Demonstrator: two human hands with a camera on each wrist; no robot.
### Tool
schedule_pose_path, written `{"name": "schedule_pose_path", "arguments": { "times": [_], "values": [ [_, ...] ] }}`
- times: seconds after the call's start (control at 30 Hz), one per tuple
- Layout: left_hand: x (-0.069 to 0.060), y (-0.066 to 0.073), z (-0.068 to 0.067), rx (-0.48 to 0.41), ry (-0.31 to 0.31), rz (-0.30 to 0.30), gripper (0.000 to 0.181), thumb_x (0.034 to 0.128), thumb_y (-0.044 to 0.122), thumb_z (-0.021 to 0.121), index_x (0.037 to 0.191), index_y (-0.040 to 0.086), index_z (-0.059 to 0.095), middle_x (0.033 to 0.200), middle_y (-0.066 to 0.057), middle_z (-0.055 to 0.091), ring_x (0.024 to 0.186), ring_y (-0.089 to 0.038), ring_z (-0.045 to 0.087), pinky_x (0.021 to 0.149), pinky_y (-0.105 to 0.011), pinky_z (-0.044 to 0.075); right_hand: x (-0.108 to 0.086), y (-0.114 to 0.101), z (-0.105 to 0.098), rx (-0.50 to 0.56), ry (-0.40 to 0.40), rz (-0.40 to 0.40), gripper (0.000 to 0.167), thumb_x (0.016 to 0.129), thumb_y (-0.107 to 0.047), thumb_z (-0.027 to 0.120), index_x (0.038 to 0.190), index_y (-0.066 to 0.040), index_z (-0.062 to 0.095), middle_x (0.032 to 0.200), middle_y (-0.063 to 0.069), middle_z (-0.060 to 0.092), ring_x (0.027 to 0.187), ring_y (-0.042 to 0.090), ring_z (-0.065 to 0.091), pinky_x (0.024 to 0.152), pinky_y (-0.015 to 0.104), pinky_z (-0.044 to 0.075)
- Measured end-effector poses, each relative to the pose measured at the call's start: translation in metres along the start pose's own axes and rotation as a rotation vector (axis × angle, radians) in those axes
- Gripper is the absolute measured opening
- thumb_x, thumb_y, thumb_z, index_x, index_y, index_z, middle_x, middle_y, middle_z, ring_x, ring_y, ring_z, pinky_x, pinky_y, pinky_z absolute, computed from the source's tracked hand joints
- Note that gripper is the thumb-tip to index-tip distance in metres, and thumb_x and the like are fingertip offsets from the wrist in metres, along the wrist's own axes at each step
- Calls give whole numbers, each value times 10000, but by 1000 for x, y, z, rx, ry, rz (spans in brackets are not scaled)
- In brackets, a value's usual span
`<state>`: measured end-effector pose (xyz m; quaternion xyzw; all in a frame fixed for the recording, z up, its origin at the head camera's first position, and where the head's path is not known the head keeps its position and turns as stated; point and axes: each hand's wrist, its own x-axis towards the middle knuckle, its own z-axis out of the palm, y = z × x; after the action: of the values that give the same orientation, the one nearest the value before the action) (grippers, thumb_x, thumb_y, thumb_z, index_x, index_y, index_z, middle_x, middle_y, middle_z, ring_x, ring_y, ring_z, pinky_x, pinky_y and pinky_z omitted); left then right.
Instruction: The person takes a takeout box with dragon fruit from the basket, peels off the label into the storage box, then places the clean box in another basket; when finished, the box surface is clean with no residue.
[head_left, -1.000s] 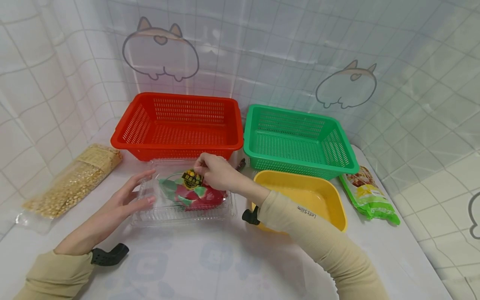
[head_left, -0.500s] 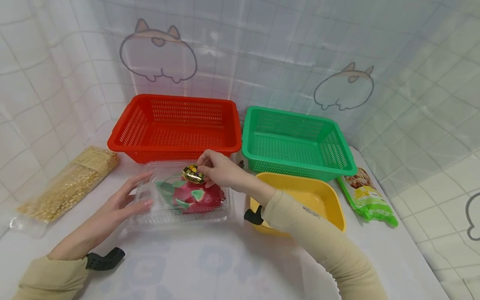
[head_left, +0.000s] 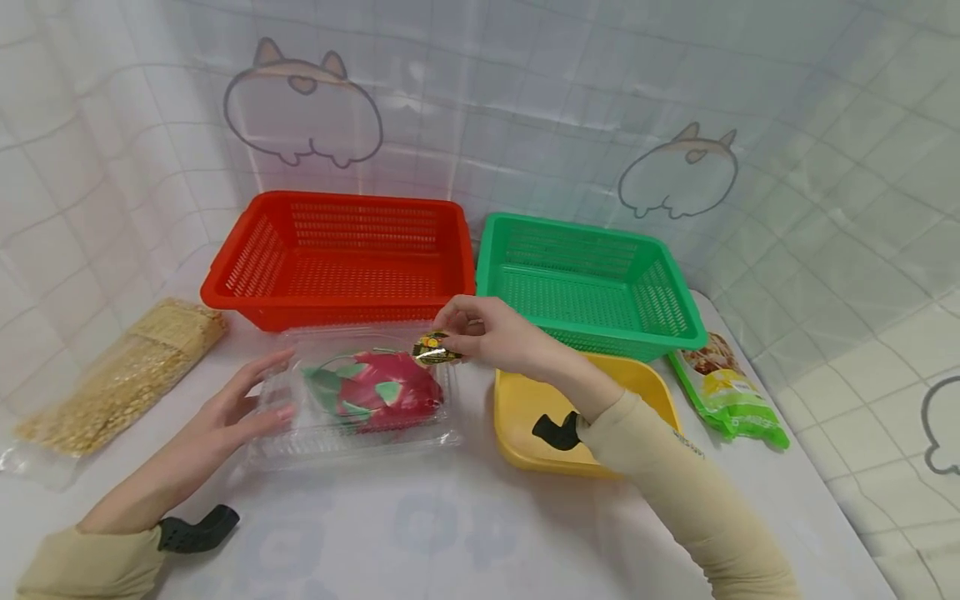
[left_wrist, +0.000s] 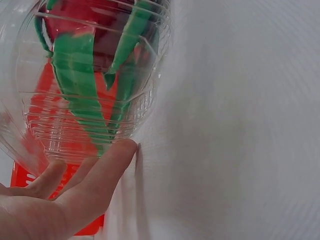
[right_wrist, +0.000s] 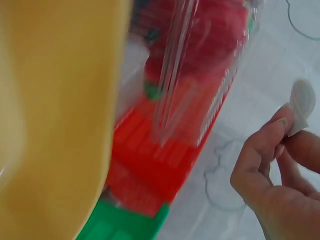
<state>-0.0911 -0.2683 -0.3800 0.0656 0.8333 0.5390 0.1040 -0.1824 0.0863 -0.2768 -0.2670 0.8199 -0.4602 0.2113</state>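
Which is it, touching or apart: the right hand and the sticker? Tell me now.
Touching. The right wrist view plainly shows the right hand pinching the sticker by its edge.

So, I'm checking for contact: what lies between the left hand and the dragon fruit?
The wall of the clear container, as the left wrist view shows: the left hand outside, the dragon fruit inside.

The person's left sleeve (head_left: 93, 562) is plain beige cloth, softly creased. The right sleeve (head_left: 686, 487) matches it, with small lettering (head_left: 688, 443) too slanted to read. A bent, matte black piece (head_left: 201, 532) with small holes juts from the left sleeve's end; a similar black piece (head_left: 557, 431) juts from the right's.
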Motion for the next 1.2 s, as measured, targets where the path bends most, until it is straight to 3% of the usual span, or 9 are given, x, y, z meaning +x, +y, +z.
{"name": "schedule_pose_path", "arguments": {
  "times": [0.2, 0.33, 0.43, 0.57, 0.73, 0.87, 1.03, 1.2],
  "values": [
    [-2, -4, -5, -14, 6, -6, 714, 1007, 298, 573, 1587, 388, 166, 1650, -83, 114, 1438, -439, 137, 1067, -778, 149, -23, 12, -21, -47, 9, 11, 214, 972, -73, 633, 1179, -127, 637, 1019, 101, 584, 891, 247, 650, 789, 342, 571],
    [-4, -5, -8, 7, 7, -15, 709, 1019, 313, 555, 1590, 395, 142, 1651, -101, 98, 1420, -473, 183, 1032, -776, 254, -33, 22, -32, -44, 43, 20, 148, 958, -54, 649, 1087, -98, 593, 997, 100, 582, 901, 232, 659, 813, 371, 556],
    [-5, -6, -8, 3, 5, -14, 706, 1024, 302, 549, 1592, 389, 139, 1650, -100, 91, 1408, -480, 208, 1022, -778, 264, -37, 30, -38, -25, 50, 27, 81, 956, -28, 638, 1017, -64, 598, 1002, 99, 608, 926, 226, 648, 863, 421, 553],
    [-4, -6, -8, -14, -1, -3, 705, 1026, 276, 548, 1596, 367, 143, 1653, -91, 83, 1408, -479, 207, 1039, -781, 223, -40, 41, -46, -48, 46, 57, 94, 959, -20, 625, 1025, -46, 687, 1043, 84, 683, 951, 206, 654, 898, 390, 561],
    [-2, -6, -6, -2, -17, 1, 697, 1036, 286, 528, 1602, 354, 126, 1649, -130, 76, 1397, -504, 227, 969, -771, 347, -42, 56, -54, -111, 53, 85, 169, 941, -49, 665, 1094, -70, 736, 1141, 71, 721, 1007, 189, 676, 889, 322, 559],
    [0, -5, -4, -6, -17, 14, 696, 1031, 279, 537, 1598, 359, 141, 1651, -110, 87, 1404, -497, 212, 988, -776, 309, -42, 67, -59, -138, 43, 101, 245, 919, -69, 703, 1159, -104, 736, 1175, 52, 718, 1033, 194, 670, 893, 333, 548],
    [2, -5, -2, -16, -24, -15, 706, 1026, 306, 542, 1594, 384, 130, 1659, -116, 62, 1416, -521, 153, 975, -807, 271, -42, 78, -61, -146, 33, 131, 273, 882, -82, 747, 1150, -133, 750, 1150, 22, 718, 963, 192, 587, 844, 301, 496],
    [2, -4, -2, -5, -24, -21, 708, 1028, 307, 536, 1596, 380, 119, 1654, -142, 61, 1412, -524, 162, 951, -800, 309, -43, 86, -60, -128, 19, 166, 283, 867, -77, 760, 1145, -130, 751, 1121, 24, 708, 916, 202, 510, 784, 275, 451]
  ]
}}
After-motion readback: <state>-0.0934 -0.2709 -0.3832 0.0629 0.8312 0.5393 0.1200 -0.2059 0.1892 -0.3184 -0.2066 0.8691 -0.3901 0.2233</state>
